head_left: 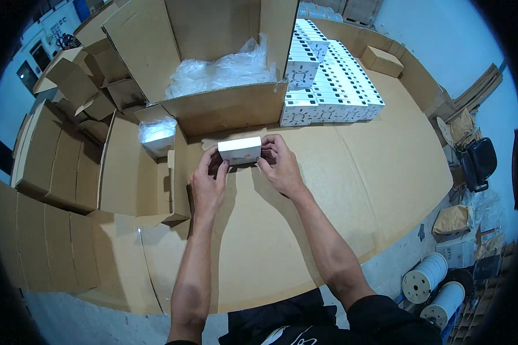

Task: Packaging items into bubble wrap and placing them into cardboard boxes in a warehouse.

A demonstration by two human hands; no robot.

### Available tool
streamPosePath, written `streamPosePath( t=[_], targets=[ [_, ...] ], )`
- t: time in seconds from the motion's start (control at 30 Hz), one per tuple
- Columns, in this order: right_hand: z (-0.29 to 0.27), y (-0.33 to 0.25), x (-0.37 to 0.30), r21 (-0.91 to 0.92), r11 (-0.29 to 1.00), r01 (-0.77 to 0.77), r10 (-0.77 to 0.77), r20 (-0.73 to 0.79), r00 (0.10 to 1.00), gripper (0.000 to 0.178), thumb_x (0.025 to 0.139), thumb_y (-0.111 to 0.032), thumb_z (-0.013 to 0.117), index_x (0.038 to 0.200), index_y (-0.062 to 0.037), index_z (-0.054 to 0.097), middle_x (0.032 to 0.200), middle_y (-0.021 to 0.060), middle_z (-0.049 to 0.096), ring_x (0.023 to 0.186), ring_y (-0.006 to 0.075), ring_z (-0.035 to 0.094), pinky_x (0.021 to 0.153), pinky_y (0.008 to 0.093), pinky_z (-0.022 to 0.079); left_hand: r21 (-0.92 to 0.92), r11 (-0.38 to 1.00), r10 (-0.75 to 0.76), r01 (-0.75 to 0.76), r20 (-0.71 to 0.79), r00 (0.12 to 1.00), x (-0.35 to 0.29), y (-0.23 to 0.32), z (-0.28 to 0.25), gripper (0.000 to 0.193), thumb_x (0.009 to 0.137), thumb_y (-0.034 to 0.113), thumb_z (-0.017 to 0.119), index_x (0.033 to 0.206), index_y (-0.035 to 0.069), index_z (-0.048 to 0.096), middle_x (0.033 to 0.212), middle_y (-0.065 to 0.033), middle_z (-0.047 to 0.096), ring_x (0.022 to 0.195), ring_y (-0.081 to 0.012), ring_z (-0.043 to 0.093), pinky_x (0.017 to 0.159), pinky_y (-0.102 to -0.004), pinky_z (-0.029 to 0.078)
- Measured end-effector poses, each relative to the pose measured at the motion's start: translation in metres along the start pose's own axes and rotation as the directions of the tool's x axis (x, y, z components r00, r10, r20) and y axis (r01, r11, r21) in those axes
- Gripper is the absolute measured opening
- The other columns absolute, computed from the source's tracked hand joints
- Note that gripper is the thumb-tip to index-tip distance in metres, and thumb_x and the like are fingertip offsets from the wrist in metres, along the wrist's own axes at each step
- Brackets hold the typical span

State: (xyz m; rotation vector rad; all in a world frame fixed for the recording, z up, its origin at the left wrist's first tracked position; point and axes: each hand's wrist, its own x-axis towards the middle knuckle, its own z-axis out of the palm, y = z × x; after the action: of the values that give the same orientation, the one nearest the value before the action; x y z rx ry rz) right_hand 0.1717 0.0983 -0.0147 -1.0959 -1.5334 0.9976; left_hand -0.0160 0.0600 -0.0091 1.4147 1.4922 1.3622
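A small white box (239, 150) is held between my two hands over the cardboard-covered table. My left hand (208, 183) grips its left end, thumb toward the front. At its right end my right hand (282, 168) closes on it with the fingers behind and the thumb in front. Left of my hands stands an open brown carton (181, 195), with a plastic-wrapped white pack (157, 137) at its far end. Just beyond my hands is a large open cardboard box (227, 108) with crumpled clear plastic (221, 70) inside.
Stacked white printed boxes (339, 86) fill the back of the table, right of the large box. A small brown box (382, 61) sits farther right. Flattened or folded cartons (46, 241) line the left side. Cable spools (425, 278) stand on the floor at the lower right.
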Motion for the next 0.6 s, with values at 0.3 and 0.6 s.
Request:
streamPosePath(
  t=[0.3, 0.6],
  targets=[
    [-0.012, 0.011, 0.003, 0.105, 0.992, 0.075, -0.082, 0.062, 0.995, 0.057, 0.077, 0.017, 0.045, 0.132, 0.0012, 0.046, 0.123, 0.0188, 0.062, 0.122, 0.0289, 0.062, 0.103, 0.0373, 0.051, 0.14, 0.989, -0.063, 0.055, 0.055, 0.997, -0.003, 0.022, -0.001, 0.066, 0.089, 0.014, 0.076, 0.145, 0.001, 0.043, 0.131, -0.0186, 0.061, 0.12, -0.0262, 0.061, 0.105, -0.0398, 0.047],
    [-0.004, 0.023, 0.003, 0.147, 0.986, 0.08, -0.071, -0.064, 0.995, 0.05, 0.08, 0.017, 0.04, 0.127, 0.0041, 0.051, 0.119, 0.0206, 0.063, 0.113, 0.025, 0.066, 0.091, 0.0335, 0.057, 0.177, 0.959, 0.251, -0.221, -0.167, 0.953, -0.012, 0.02, -0.003, 0.048, 0.097, 0.02, 0.061, 0.139, 0.001, 0.048, 0.128, -0.0189, 0.059, 0.118, -0.0307, 0.057, 0.101, -0.0413, 0.046]
  ],
)
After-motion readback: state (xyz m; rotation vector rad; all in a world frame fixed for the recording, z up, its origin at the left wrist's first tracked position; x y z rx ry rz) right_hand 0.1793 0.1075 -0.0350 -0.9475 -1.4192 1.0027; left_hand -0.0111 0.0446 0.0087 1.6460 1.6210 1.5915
